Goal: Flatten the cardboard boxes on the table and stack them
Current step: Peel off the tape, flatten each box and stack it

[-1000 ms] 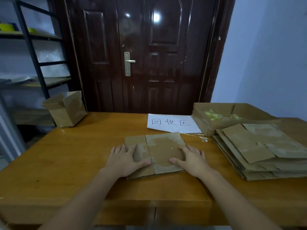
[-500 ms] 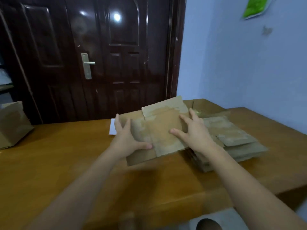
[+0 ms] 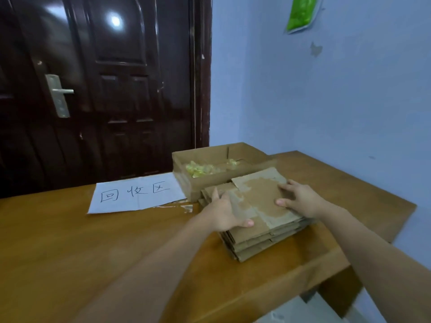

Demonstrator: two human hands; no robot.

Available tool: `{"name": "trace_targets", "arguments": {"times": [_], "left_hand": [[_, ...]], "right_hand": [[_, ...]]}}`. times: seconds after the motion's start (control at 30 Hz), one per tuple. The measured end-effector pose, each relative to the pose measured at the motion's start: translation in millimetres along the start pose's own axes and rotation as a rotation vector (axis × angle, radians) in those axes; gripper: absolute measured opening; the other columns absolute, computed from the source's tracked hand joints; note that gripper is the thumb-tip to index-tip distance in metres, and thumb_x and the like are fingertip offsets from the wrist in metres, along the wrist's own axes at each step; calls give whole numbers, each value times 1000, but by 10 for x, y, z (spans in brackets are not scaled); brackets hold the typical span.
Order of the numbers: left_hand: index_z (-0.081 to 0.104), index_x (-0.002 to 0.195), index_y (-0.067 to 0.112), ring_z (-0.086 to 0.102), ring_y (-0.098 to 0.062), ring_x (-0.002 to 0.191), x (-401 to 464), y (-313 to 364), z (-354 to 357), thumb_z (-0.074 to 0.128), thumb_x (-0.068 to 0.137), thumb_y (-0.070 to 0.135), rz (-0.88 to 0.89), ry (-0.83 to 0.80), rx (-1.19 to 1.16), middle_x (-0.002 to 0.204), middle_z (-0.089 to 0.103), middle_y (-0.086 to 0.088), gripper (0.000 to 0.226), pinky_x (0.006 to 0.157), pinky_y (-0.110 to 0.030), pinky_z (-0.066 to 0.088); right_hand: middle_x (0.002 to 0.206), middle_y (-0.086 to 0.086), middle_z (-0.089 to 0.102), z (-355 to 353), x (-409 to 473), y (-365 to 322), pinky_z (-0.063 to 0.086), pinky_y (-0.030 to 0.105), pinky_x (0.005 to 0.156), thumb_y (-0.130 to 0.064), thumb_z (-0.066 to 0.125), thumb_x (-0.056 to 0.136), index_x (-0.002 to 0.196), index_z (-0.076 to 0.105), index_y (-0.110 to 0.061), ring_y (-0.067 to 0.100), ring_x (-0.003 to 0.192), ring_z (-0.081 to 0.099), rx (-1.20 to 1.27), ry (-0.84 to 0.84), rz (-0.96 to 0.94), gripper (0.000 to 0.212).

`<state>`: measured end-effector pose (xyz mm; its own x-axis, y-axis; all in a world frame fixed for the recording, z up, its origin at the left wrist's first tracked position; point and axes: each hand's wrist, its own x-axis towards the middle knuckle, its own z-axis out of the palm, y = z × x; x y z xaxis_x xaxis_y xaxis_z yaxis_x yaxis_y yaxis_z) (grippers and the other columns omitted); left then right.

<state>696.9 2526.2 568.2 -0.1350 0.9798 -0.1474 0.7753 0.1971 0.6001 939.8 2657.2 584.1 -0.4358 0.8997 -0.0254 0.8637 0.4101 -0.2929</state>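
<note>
Just past our hands sits an open box (image 3: 210, 169) with bits of yellow-green stuff (image 3: 200, 170) inside. It touches the far side of the stack (image 3: 263, 243). To the left of our left hand lies a white paper (image 3: 137, 194) with three big black signs on it. Some torn scraps (image 3: 184, 207) lie between the paper and the stack. Far behind all this is a dark door (image 3: 98, 89) with a silver handle (image 3: 59, 94). Up on the blue wall (image 3: 326, 101), above our right hand, hangs a green thing (image 3: 300, 12); its top is cut off and we cannot tell what it is.

The stuff in the box is too blurry to name. Our hands cover parts of the top card, and the stack's back left corner hides behind our left hand. The table's (image 3: 70, 241) left side runs out of view.

The flat card (image 3: 258, 201) lies on top of the stack, a bit crooked. Our left hand (image 3: 221, 215) grips its left edge, thumb on top and fingers going behind the edge. Our right hand (image 3: 300, 200) holds the right edge, thumb on top, fingers curled over the far side. We cannot tell if the card rests fully on the stack.
</note>
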Motion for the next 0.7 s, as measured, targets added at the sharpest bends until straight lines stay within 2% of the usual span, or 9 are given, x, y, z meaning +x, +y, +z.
{"name": "trace_targets", "arguments": {"times": [0.07, 0.13, 0.2, 0.27, 0.33, 0.4, 0.43, 0.57, 0.7], "left_hand": [[2, 166, 25, 12, -32, 157, 31, -13, 20, 60, 65, 95, -44, -24, 169, 171, -19, -3, 136, 121, -50, 25], [6, 166, 26, 20, -37, 154, 43, -37, -17, 35, 58, 109, -52, -6, 370, 173, -4, -6, 139, 118, -52, 28], [22, 163, 23, 28, -38, 147, 55, -40, -44, 12, 54, 112, -3, 80, 572, 167, 24, -10, 142, 113, -54, 29], [38, 157, 17, 33, -34, 139, 104, -26, -26, 5, 55, 111, 93, 193, 668, 157, 38, -10, 142, 109, -51, 28], [31, 159, 13, 25, -30, 148, 178, -27, 8, 16, 63, 109, 189, 181, 593, 165, 28, -7, 136, 118, -48, 22], [14, 164, 20, 11, -22, 156, 217, -67, 66, 24, 71, 104, 234, 74, 475, 172, 11, -1, 126, 125, -44, 12], [9, 165, 25, 6, -19, 157, 226, -103, 104, 21, 73, 103, 236, 44, 454, 173, 6, 3, 121, 126, -43, 9], [7, 165, 30, 1, -14, 157, 271, -193, 196, 14, 71, 105, 225, 65, 437, 173, 2, 10, 121, 126, -42, 4], [7, 165, 31, 1, -14, 157, 295, -157, 167, 14, 67, 107, 217, 54, 443, 172, 2, 10, 124, 125, -42, 3]], "right_hand": [[168, 7, 14, 113, 24, 76, 21, 54, 120, -65, 46, 95, 158, 29, -29, 36, 151, 20, -16, -54, 6, 75], [168, 4, 13, 156, 46, 101, 20, 56, 119, -67, 36, 97, 158, 26, -33, 37, 150, 20, -47, -67, 9, 71], [168, 1, 13, 158, 50, 90, 21, 58, 118, -69, 29, 98, 158, 25, -35, 37, 149, 23, -85, -70, 12, 69], [166, -3, 21, 150, 35, 60, 23, 58, 115, -77, 24, 94, 156, 29, -35, 34, 146, 28, -119, -60, 28, 75], [161, -3, 34, 125, 18, -15, 28, 57, 113, -91, 19, 82, 152, 36, -32, 31, 142, 36, -122, -42, 49, 93], [157, -1, 39, 137, 31, -96, 32, 55, 111, -100, 15, 69, 150, 38, -28, 30, 139, 40, -140, -30, 54, 111], [157, 0, 39, 161, 47, -126, 33, 54, 110, -102, 15, 66, 150, 37, -26, 30, 138, 40, -156, -28, 55, 115], [158, 3, 35, 243, 95, -160, 34, 54, 110, -99, 20, 70, 152, 32, -23, 31, 140, 35, -155, -34, 68, 112], [163, 8, 23, 274, 85, -174, 21, 58, 119, -93, 16, 79, 157, 24, -18, 29, 150, 20, -169, -47, 87, 108]]}}
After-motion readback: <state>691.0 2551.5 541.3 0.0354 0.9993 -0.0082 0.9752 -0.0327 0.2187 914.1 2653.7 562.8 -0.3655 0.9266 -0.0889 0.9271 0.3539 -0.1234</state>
